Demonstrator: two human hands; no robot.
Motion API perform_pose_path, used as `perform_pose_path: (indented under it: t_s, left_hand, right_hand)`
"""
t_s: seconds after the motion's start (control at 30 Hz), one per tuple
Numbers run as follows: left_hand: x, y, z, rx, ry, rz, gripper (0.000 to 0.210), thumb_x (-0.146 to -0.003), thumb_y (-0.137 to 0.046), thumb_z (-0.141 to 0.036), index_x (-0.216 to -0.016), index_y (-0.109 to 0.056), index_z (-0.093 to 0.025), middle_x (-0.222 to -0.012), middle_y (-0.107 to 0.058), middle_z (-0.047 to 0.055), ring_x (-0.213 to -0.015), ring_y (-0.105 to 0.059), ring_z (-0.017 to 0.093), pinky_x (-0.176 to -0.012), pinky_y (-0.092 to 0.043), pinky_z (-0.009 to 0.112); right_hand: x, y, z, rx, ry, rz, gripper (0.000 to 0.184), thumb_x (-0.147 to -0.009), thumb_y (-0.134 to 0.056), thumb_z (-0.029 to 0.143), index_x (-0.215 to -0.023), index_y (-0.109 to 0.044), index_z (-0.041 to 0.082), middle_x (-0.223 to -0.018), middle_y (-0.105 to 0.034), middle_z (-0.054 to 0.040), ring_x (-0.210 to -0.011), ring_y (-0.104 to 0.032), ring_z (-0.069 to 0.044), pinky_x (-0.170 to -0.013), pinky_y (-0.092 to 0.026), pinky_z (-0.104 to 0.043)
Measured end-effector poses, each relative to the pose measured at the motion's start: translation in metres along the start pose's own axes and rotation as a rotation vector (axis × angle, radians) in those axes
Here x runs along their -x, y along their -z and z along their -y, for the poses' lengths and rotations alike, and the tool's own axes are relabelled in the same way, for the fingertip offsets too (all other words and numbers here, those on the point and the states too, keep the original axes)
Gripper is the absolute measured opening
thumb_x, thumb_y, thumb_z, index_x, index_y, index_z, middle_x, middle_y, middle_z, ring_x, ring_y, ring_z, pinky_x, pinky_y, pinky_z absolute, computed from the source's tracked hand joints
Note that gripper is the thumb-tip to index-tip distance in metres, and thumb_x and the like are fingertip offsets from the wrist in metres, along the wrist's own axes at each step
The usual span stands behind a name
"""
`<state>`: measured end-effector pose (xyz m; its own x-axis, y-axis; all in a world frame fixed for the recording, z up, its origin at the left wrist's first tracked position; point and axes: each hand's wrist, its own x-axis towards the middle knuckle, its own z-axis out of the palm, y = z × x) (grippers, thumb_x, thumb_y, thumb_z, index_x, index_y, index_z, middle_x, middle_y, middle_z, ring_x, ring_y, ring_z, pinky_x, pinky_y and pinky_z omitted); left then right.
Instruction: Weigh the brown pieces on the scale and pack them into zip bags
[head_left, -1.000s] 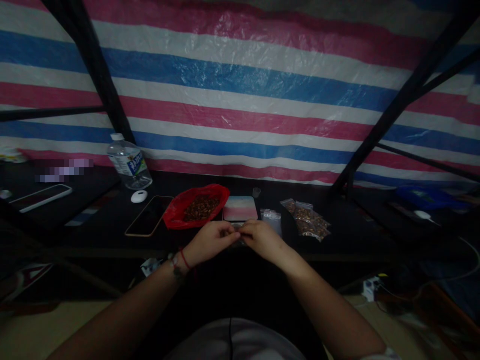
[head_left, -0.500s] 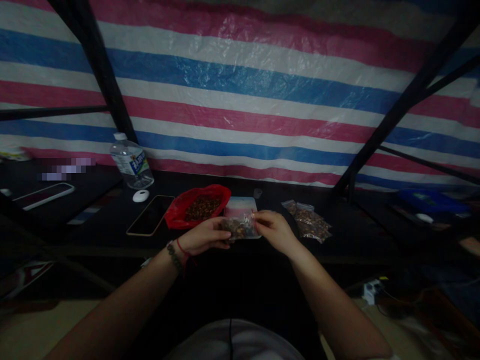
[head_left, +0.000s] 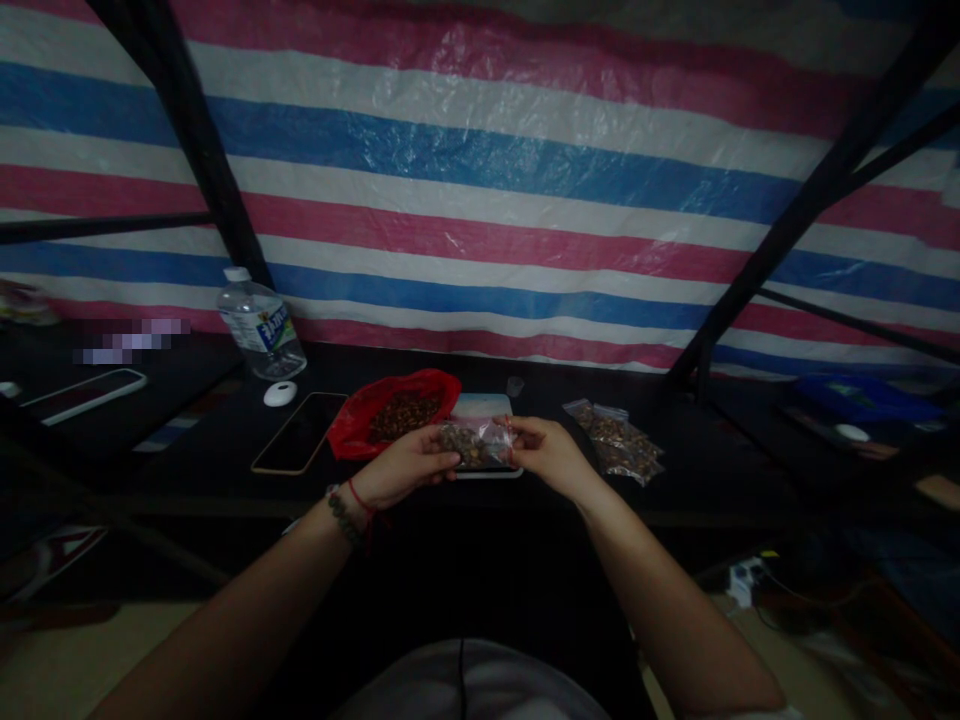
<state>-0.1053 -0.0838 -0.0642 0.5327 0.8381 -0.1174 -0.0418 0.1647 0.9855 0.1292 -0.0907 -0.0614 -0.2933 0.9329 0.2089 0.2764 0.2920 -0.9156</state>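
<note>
A small clear plastic bag [head_left: 477, 448] with brown bits in it is stretched between my two hands. My left hand [head_left: 411, 464] pinches its filled end, thumb on the near side. My right hand [head_left: 546, 452] grips the other end between thumb and fingers. Beneath the bag lies a flat white scale [head_left: 480, 403], partly covered by the hands and bag. Just left of it sits an open red plastic bag [head_left: 352, 428] holding a heap of similar brown bits. Several filled clear bags [head_left: 622, 445] lie overlapped to the right of my right hand.
On the black table, a phone [head_left: 301, 432], a white oval object [head_left: 280, 393] and a clear plastic bottle [head_left: 262, 325] stand or lie to the left. A small clear cup [head_left: 514, 386] is behind the scale. Dark metal posts [head_left: 739, 290] flank the striped sheet [head_left: 487, 235].
The clear bag is pulled flatter and longer between my hands, and its right end is more spread out. My right hand has shifted slightly; the other items stay put.
</note>
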Motion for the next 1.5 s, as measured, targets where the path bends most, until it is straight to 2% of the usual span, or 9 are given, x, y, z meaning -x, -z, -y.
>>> perform_pose_path:
  t_s: [0.13,0.27,0.43,0.5,0.6,0.67,0.77,1.4,1.5]
  left_hand:
    - [0.001,-0.001,-0.002,0.011,-0.022,-0.018,0.042,-0.071,-0.072,-0.029,-0.107,-0.056,-0.015,-0.091,-0.065,0.005,-0.068,-0.059,0.009,-0.052,-0.038,0.016]
    - [0.002,-0.004,-0.004,0.054,-0.031,-0.066,0.041,-0.070,-0.073,-0.029,-0.106,-0.058,-0.015,-0.096,-0.066,0.008,-0.075,-0.062,0.012,-0.056,-0.043,0.017]
    - [0.004,0.018,-0.019,0.037,-0.202,-0.224,0.048,-0.072,-0.069,-0.035,-0.115,-0.056,-0.017,-0.114,-0.064,0.011,-0.094,-0.063,0.018,-0.079,-0.050,0.029]
    - [0.006,0.036,-0.027,-0.140,-0.277,-0.351,0.050,-0.071,-0.067,-0.041,-0.114,-0.057,-0.016,-0.114,-0.065,0.010,-0.097,-0.062,0.022,-0.085,-0.049,0.034]
    - [0.011,0.061,-0.034,-0.698,-0.286,-0.595,0.044,-0.071,-0.064,-0.043,-0.106,-0.064,-0.016,-0.105,-0.068,0.010,-0.095,-0.062,0.025,-0.089,-0.047,0.038]
    - [0.014,0.072,-0.035,-1.003,-0.272,-0.647,0.039,-0.074,-0.060,-0.042,-0.103,-0.066,-0.017,-0.103,-0.069,0.009,-0.095,-0.063,0.026,-0.089,-0.046,0.037]
    - [0.016,0.080,-0.034,-1.201,-0.262,-0.664,0.037,-0.078,-0.053,-0.040,-0.104,-0.067,-0.018,-0.103,-0.069,0.009,-0.093,-0.063,0.025,-0.085,-0.047,0.033]
    - [0.015,0.088,-0.028,-1.278,-0.318,-0.779,0.037,-0.081,-0.046,-0.036,-0.104,-0.068,-0.017,-0.099,-0.070,0.008,-0.086,-0.065,0.022,-0.079,-0.048,0.030]
    - [0.015,0.088,-0.029,-1.247,-0.356,-0.857,0.037,-0.082,-0.044,-0.036,-0.104,-0.067,-0.017,-0.099,-0.070,0.007,-0.086,-0.065,0.021,-0.080,-0.049,0.029]
  right_hand:
    - [0.000,-0.002,0.000,0.045,0.029,-0.002,0.047,-0.068,-0.067,0.023,-0.114,-0.063,0.020,-0.070,-0.065,0.0000,-0.056,-0.054,-0.011,-0.053,-0.043,-0.022]
    - [0.000,-0.003,0.001,0.035,0.072,-0.048,0.043,-0.071,-0.065,0.026,-0.114,-0.063,0.021,-0.095,-0.066,-0.0056,-0.061,-0.055,-0.011,-0.055,-0.046,-0.024]
    - [-0.002,0.001,-0.002,-0.123,0.044,-0.135,0.050,-0.075,-0.062,0.029,-0.123,-0.053,0.025,-0.108,-0.059,-0.0066,-0.062,-0.055,-0.009,-0.055,-0.048,-0.024]
    - [-0.004,0.003,-0.004,-0.137,0.036,-0.149,0.048,-0.075,-0.061,0.029,-0.122,-0.052,0.025,-0.107,-0.058,-0.0061,-0.061,-0.054,-0.009,-0.055,-0.048,-0.024]
    - [-0.004,0.004,-0.006,-0.084,0.033,-0.127,0.046,-0.076,-0.061,0.028,-0.121,-0.053,0.024,-0.107,-0.059,-0.0063,-0.060,-0.053,-0.008,-0.054,-0.047,-0.023]
    - [-0.003,0.003,-0.006,-0.032,0.037,-0.107,0.045,-0.076,-0.061,0.027,-0.120,-0.054,0.023,-0.107,-0.060,-0.0069,-0.060,-0.053,-0.008,-0.054,-0.046,-0.024]
    - [-0.003,0.001,-0.006,0.031,0.046,-0.084,0.040,-0.077,-0.060,0.026,-0.116,-0.056,0.022,-0.107,-0.062,-0.0073,-0.061,-0.054,-0.009,-0.056,-0.046,-0.024]
    - [-0.002,0.004,-0.004,0.073,0.026,-0.048,0.039,-0.077,-0.059,0.027,-0.115,-0.056,0.019,-0.105,-0.063,-0.0084,-0.071,-0.058,-0.012,-0.059,-0.045,-0.025]
    - [-0.002,0.004,-0.002,0.046,0.021,-0.033,0.037,-0.078,-0.058,0.027,-0.114,-0.056,0.018,-0.105,-0.063,-0.0094,-0.077,-0.060,-0.014,-0.062,-0.046,-0.026]
